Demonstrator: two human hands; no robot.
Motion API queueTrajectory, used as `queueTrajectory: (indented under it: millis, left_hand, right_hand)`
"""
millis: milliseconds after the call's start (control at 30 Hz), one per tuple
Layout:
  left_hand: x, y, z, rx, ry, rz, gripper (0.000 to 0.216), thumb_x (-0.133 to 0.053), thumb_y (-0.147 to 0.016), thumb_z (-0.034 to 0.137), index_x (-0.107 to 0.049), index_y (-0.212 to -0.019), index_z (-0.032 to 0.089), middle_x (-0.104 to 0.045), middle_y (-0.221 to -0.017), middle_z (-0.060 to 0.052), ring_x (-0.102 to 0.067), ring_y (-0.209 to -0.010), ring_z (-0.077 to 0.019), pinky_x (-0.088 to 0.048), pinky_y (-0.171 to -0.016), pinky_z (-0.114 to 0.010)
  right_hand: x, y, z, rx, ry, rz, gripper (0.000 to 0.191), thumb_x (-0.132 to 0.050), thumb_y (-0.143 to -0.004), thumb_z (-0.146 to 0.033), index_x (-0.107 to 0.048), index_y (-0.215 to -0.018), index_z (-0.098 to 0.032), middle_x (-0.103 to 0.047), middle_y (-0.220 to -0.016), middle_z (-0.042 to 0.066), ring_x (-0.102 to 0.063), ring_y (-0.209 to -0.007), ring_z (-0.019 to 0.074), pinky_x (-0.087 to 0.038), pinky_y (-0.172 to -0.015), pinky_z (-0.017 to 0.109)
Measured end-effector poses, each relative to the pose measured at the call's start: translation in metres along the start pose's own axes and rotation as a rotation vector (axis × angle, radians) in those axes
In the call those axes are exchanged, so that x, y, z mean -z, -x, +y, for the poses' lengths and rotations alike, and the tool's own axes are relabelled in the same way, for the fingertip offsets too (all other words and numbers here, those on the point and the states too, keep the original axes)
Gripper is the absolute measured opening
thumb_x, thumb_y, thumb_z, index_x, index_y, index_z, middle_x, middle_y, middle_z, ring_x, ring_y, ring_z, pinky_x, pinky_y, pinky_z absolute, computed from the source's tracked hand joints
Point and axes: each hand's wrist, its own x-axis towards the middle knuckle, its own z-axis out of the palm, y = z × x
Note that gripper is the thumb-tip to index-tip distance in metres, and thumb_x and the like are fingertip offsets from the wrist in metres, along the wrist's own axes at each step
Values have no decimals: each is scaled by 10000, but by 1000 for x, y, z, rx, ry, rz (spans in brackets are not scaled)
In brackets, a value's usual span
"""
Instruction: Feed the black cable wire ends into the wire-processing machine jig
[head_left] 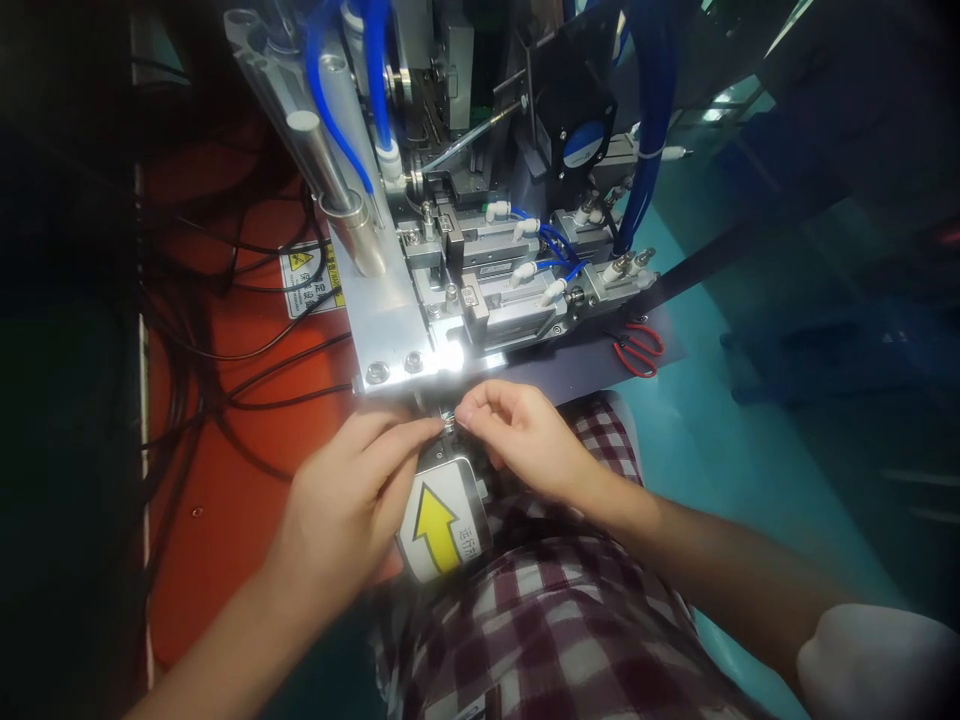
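Observation:
My left hand (352, 500) and my right hand (517, 435) meet fingertip to fingertip just below the front edge of a metal machine (450, 290). Both pinch a tiny shiny metal part (448, 421) between them; it is too small to name. Under the hands sits a dark block with a white label bearing a yellow arrow (439, 525). The left fingers partly cover that label's top corner.
The machine carries blue air hoses (330, 100), a steel cylinder (337, 190) and a black fan (581, 130). Black cables (225, 360) run over an orange surface (225, 470) with a yellow warning sticker (311, 280). Red-handled scissors (637, 350) lie at right. My checked clothing (555, 600) fills the foreground.

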Motion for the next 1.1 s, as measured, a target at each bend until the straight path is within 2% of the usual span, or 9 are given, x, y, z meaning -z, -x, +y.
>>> queueTrajectory:
  millis: [333, 767, 933, 1100]
  left_hand:
    - [2, -1, 0, 0, -25, -4, 244, -491, -949, 135, -714, -1040, 172, -661, -882, -23, -650, -782, -122, -499, -674, -195]
    - [2, -1, 1, -9, -22, -9, 234, -501, -951, 111, -711, -1046, 148, -645, -884, -26, -634, -787, -111, -486, -679, -190]
    - [2, -2, 1, -4, -27, -17, 234, -499, -953, 128, -711, -1047, 158, -650, -880, -25, -638, -778, -114, -492, -666, -192]
    - [1, 0, -1, 6, -29, -15, 244, -485, -959, 146, -705, -1054, 188, -660, -881, -21, -648, -777, -120, -506, -667, -202]
  right_hand:
    - [-3, 2, 1, 45, 53, 57, 169, -565, -892, -309, -575, -774, -189, -467, -577, -66, -437, -521, 94, -340, -508, 232]
    - [-6, 0, 13, 200, 35, 60, 121, -538, -917, -267, -554, -826, -188, -499, -661, -49, -441, -571, 96, -378, -561, 243]
    - [-6, 0, 11, 192, 73, 78, 112, -539, -905, -256, -562, -821, -185, -547, -701, -30, -483, -608, 105, -410, -602, 251]
    - [-5, 3, -3, 131, 191, 102, 126, -542, -881, -239, -575, -774, -181, -544, -645, -38, -481, -579, 106, -379, -569, 247]
